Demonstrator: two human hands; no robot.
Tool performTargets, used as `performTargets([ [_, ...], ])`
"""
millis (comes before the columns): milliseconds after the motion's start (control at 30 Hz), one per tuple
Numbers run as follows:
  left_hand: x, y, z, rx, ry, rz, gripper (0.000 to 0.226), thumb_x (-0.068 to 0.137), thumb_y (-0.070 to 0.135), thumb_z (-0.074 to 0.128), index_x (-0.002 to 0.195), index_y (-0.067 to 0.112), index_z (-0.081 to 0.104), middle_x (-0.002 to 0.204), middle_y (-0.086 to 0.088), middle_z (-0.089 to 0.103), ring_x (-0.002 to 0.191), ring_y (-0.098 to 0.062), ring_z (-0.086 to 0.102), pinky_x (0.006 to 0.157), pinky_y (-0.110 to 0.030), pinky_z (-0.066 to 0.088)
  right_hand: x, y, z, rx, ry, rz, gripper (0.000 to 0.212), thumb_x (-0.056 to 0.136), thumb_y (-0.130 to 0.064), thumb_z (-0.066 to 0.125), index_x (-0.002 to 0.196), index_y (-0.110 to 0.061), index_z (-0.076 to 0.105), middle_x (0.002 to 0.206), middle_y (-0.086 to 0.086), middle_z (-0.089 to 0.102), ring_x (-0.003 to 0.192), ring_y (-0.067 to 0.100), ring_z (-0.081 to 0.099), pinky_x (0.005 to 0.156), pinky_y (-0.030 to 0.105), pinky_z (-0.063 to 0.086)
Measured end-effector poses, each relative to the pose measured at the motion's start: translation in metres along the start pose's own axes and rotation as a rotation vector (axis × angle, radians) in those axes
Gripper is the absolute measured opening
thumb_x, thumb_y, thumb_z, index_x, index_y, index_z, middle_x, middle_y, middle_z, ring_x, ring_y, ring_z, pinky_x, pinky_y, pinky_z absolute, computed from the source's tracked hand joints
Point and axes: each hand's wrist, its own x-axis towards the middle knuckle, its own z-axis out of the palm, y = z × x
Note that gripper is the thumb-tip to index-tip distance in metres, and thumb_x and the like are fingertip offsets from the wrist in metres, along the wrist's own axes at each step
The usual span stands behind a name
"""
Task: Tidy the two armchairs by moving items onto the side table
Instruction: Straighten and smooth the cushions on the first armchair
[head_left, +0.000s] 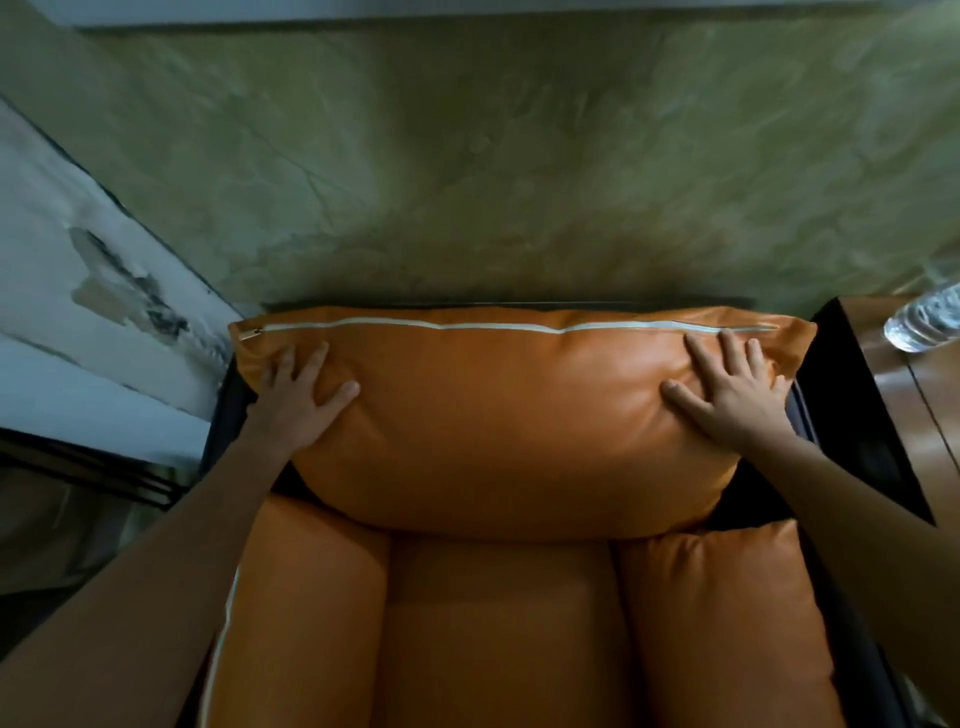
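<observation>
The orange back cushion (509, 415) (white zipper along its top edge) stands against the armchair (498, 623) back. The left hand (293, 400) and right hand (737, 395) press flat on it, fingers spread. To the right, a plastic bottle (924, 317) lies on the wooden side table (919, 410); behind is a green wall (493, 166).
</observation>
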Motion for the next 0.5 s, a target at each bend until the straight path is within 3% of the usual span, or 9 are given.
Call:
performTargets([
  [167,-0.036,-0.004,0.002,-0.063,0.050,0.050,0.101,0.071,0.099,0.021,0.157,0.048,0.004,0.169,0.002,-0.010,0.155,-0.029,-0.010,0.118,-0.069,0.012,-0.042,-0.029,0.001,-0.011,0.178,-0.073,0.068,0.095,-0.059,0.048,0.155,-0.035,0.026,0.165,0.010,0.019,0.154,0.037,0.010,0.113,0.075,0.010],
  [233,-0.069,-0.013,0.011,-0.083,0.068,0.098,0.093,0.079,0.092,0.027,0.157,0.048,0.005,0.170,0.002,-0.008,0.155,-0.027,-0.009,0.119,-0.066,0.014,-0.070,-0.051,0.016,0.052,0.176,-0.247,0.067,0.096,-0.049,0.051,0.156,-0.028,0.030,0.166,0.011,0.022,0.155,0.037,0.011,0.117,0.071,0.010],
  [333,-0.135,-0.042,0.029,-0.082,0.061,0.112,0.082,0.087,0.083,0.032,0.158,0.047,0.009,0.170,0.006,-0.001,0.156,-0.025,-0.004,0.120,-0.060,0.017,-0.116,-0.096,0.048,0.104,0.014,-0.597,0.067,0.096,-0.048,0.045,0.158,-0.037,0.022,0.169,-0.002,0.011,0.157,0.031,-0.002,0.120,0.068,0.007],
  [400,-0.184,-0.048,0.037,-0.092,0.074,0.082,0.089,0.086,0.087,0.017,0.160,0.038,0.015,0.168,0.005,0.014,0.156,-0.023,0.010,0.122,-0.053,0.023,-0.141,-0.128,0.069,0.139,-0.112,-0.742,0.064,0.101,-0.048,0.044,0.157,-0.043,0.015,0.169,-0.011,0.003,0.156,0.022,-0.013,0.122,0.061,-0.001],
  [433,-0.207,-0.050,0.041,-0.072,0.171,0.053,0.096,0.086,0.087,0.009,0.161,0.028,0.020,0.164,0.000,0.028,0.151,-0.020,0.027,0.117,-0.050,0.036,-0.152,-0.145,0.076,0.172,-0.170,-0.781,0.064,0.102,-0.048,0.045,0.157,-0.045,0.015,0.168,-0.014,0.001,0.156,0.018,-0.015,0.123,0.056,-0.001],
  [467,-0.230,-0.053,0.043,-0.061,0.296,-0.023,0.099,0.089,0.084,0.004,0.159,0.018,0.027,0.156,-0.005,0.044,0.139,-0.016,0.045,0.108,-0.035,0.046,-0.162,-0.163,0.081,0.211,-0.232,-0.813,0.064,0.102,-0.047,0.047,0.157,-0.045,0.015,0.167,-0.017,0.001,0.155,0.014,-0.015,0.125,0.051,0.002],
  [500,-0.252,-0.062,0.050,-0.093,0.392,-0.122,0.095,0.091,0.082,0.004,0.156,0.018,0.033,0.148,-0.005,0.053,0.130,-0.012,0.051,0.091,-0.029,0.048,-0.172,-0.180,0.084,0.243,-0.298,-0.843,0.063,0.102,-0.047,0.048,0.157,-0.046,0.015,0.167,-0.019,0.001,0.155,0.011,-0.014,0.125,0.045,0.007],
])
